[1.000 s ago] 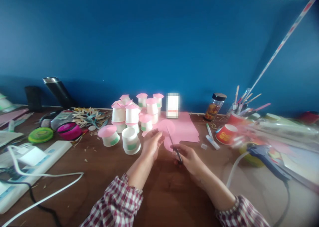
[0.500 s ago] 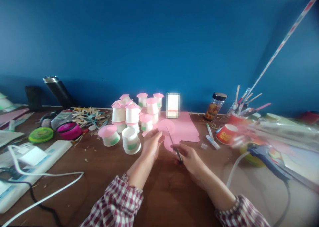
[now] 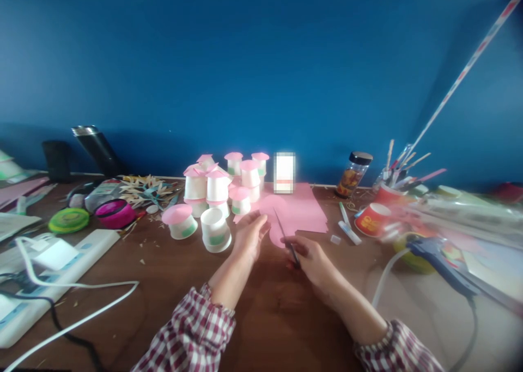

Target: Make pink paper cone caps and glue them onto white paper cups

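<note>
My left hand (image 3: pixel 250 235) pinches the near left edge of a round pink paper disc (image 3: pixel 271 204). In my right hand (image 3: pixel 309 255) are dark scissors (image 3: pixel 288 241), their blades pointing away from me and lying at the disc. Another rounded pink paper piece (image 3: pixel 277 236) shows just below the disc, between my hands. Under and behind these lies a stack of pink paper sheets (image 3: pixel 308 208). Left of my left hand stand white paper cups (image 3: pixel 215 230) without a top and several cups with pink paper roofs (image 3: pixel 178 219), some stacked.
A white power strip (image 3: pixel 61 285) with cables lies at the left. Toward the right are a glue gun (image 3: pixel 443 266), a red paper cup (image 3: pixel 372 219), a lidded jar (image 3: pixel 354 173) and a white tube (image 3: pixel 349 233). A blue partition (image 3: pixel 261 72) closes off the back.
Hardly anything differs. My hands, the scissors and the paper disc keep nearly the same places; the whole view has shifted very slightly.
</note>
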### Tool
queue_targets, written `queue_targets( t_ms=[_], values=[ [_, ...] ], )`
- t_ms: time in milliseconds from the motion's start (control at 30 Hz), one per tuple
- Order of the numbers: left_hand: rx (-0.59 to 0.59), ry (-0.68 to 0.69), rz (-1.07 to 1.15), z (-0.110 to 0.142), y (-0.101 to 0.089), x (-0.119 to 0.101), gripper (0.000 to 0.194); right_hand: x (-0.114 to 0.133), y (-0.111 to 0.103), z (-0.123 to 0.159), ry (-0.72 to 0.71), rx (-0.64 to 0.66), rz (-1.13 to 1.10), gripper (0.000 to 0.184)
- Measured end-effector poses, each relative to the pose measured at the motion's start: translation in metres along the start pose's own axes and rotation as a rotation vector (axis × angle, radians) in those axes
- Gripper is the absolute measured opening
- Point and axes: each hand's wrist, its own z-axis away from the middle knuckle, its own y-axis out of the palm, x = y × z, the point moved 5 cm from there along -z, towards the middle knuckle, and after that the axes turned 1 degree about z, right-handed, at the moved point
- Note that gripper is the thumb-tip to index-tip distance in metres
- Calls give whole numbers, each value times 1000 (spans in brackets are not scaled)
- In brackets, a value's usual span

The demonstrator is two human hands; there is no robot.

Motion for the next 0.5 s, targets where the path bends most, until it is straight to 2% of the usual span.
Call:
queue_targets(
  t_ms=[167, 267, 367, 433, 500],
  values=[
    [-12, 3, -13, 0, 0, -2, 23, 0, -2, -2, -39, 23, 63, 40],
    [-14, -11, -28, -1, -1, -5, 21, 4, -4, 0, -79, 112, 162, 39],
    [-75, 1, -25, -2, -4, -8, 21, 12, -12, 3, -125, 163, 292, 29],
    [-94, 15, -22, -3, -5, -10, 21, 19, -26, 3, -172, 58, 471, 23],
    [-98, 20, -22, -2, -4, -11, 20, 28, -44, 2, -212, -132, 739, 19]
  ],
)
